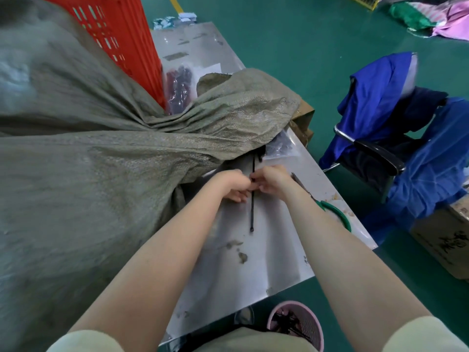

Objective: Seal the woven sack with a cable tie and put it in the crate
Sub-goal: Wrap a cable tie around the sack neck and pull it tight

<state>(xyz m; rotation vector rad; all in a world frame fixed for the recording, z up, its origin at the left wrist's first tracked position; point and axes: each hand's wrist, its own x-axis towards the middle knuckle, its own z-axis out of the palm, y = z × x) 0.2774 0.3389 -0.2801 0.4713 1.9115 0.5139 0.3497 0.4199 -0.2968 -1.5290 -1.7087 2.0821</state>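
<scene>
Woven sack (88, 153), grey-green and bulky, lies on the counter (253, 262) to the left of your hands and beyond them, its gathered neck bunched up just past your fingertips and its loose mouth flopped over to the far right. Your left hand (234, 185) and right hand (272, 180) meet side by side at the sack's near edge, both closed in a pinch on a black cable tie (253, 199). The tie runs in a straight line from under the sack's mouth, between your two hands, and back toward you along the counter, its head end lying free on the steel.

Just right of your right wrist lie green-handled cutters (335, 212), partly hidden by your forearm. Beyond your hands, past the sack's neck, a clear bag of dark ties (180, 90) leans against a red crate (119, 36) that stands at the far left behind the sack. Another clear packet (281, 148) peeks out from under the sack's mouth, just beyond your right hand. Below your right elbow, on the green floor (304, 47), stands a pink basket (297, 326) holding black offcuts. Far to your right, blue garments (380, 97) drape over a chair.
</scene>
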